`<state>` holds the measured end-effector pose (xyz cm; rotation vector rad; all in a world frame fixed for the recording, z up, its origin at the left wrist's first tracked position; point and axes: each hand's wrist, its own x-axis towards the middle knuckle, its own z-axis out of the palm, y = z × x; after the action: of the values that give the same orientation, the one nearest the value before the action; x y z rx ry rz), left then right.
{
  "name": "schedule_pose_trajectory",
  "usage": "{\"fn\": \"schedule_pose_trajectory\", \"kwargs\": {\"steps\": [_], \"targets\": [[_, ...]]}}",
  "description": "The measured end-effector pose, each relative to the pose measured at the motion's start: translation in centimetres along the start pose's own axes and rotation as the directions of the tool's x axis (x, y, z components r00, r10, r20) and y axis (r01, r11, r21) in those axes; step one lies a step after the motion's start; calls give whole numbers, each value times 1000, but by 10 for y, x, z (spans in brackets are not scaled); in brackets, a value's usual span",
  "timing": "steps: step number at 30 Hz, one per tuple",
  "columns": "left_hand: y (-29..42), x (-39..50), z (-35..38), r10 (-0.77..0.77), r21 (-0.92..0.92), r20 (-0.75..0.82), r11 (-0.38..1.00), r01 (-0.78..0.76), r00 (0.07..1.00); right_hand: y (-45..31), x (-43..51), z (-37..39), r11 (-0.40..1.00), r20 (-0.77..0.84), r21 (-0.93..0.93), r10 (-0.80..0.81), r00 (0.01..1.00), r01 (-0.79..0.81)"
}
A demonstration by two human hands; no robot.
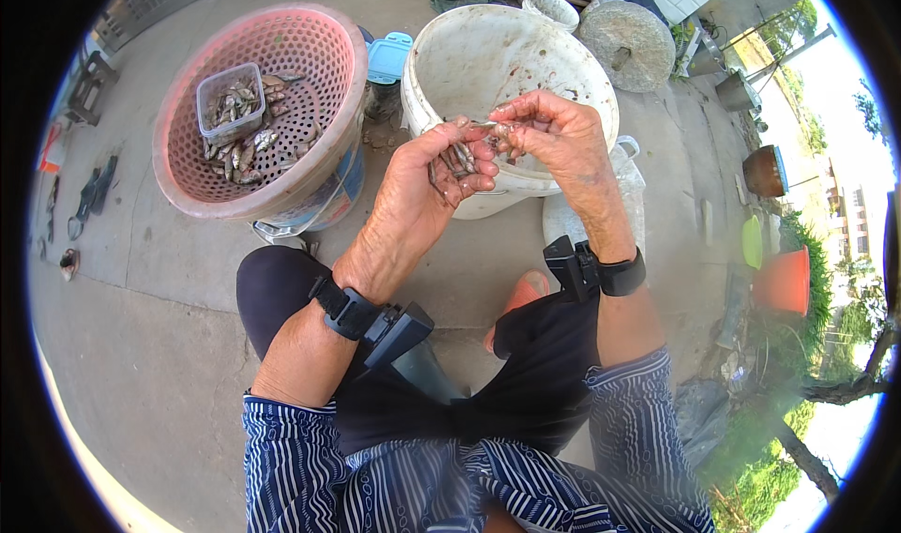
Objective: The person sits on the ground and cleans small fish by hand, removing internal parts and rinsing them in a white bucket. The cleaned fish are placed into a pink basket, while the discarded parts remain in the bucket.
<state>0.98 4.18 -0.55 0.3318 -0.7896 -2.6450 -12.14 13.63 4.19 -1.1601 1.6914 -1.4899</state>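
Note:
Several small fish lie in the palm of my left hand, its fingers curled around them. Between my left thumb and the fingertips of my right hand is another small fish, pinched at both sides. Dark wet bits cling to the fingers of both hands. Both hands are over the near rim of a large white plastic bucket, whose inner wall is spattered with brownish specks. To the left, a pink perforated plastic basket holds loose small fish and a clear plastic container with more fish.
The basket rests on a printed bucket. Behind are a light-blue lid, a small white bucket and a round stone. A whitish sack lies right of the white bucket. Shoes sit on the concrete at left.

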Motion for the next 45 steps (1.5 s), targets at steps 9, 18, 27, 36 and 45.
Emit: {"fn": "schedule_pose_trajectory", "kwargs": {"steps": [9,18,27,36,45], "targets": [[2,0,1,75,90,-148,994,-62,986,5,-6,12,973,-37,-228,-53,998,43],[0,1,0,162,162,-162,977,-136,973,1,-5,6,991,12,-124,54,998,-52],[0,0,3,176,211,-175,968,-137,969,3,-4,10,994,13,-7,107,994,-106],[1,-2,7,179,257,-162,957,-134,970,6,-4,17,995,-26,59,78,997,-77],[4,-3,8,208,277,-160,948,-159,965,10,-2,10,893,62,363,262,963,-266]]}}
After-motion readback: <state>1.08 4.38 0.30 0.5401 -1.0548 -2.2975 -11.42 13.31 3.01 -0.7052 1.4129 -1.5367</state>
